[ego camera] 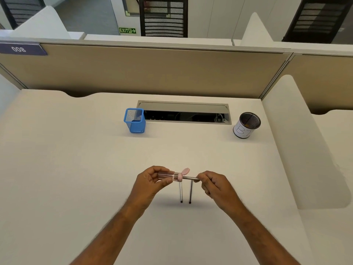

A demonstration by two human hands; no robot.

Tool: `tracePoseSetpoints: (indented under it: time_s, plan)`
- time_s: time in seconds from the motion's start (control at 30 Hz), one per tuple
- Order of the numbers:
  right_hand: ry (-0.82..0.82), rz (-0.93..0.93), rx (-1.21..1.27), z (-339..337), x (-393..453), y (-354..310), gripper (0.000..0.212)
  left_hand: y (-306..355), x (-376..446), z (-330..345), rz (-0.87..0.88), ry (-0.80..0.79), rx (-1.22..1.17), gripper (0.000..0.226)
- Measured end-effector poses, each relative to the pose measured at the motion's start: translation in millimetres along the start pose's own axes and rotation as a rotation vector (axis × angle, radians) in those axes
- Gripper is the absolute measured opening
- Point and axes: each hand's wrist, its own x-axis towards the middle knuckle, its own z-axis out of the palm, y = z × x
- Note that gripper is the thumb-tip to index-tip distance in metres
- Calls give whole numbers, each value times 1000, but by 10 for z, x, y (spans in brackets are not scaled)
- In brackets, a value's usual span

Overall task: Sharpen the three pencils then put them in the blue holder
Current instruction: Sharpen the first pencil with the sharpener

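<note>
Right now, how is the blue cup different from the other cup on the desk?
The blue holder is square; the white-wrapped cup is round. The blue holder is blue mesh all over; the white-wrapped cup has black mesh inside and paper with drawn marks outside. The blue holder stands left of the desk slot, the white-wrapped cup right. Both stand upright.

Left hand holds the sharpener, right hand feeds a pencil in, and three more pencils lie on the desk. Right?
Not quite: the head view shows two pencils on the desk, not three. The left hand holds the sharpener; the right hand feeds a pencil.
</note>
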Motion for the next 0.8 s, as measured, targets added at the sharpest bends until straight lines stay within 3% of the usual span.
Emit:
tracePoseSetpoints:
  time_s: [0.23,0.4,0.53,0.67,0.8]
  plan:
    - [-30,-67,-24,4,-80,-37,12,38,-7,-20,6,34,-37,30]
    - [128,-104,-55,22,-97,-72,20,66,-9,-10,22,26,-46,30]
    - [90,-108,-52,2,-88,-88,19,67,-6,-51,18,-11,-25,28]
    - [71,-38,-64,14,-57,-82,37,45,3,-58,15,-29,1,28]
    - [33,-29,-25,29,-38,-62,34,53,16,-92,18,-21,14,28]
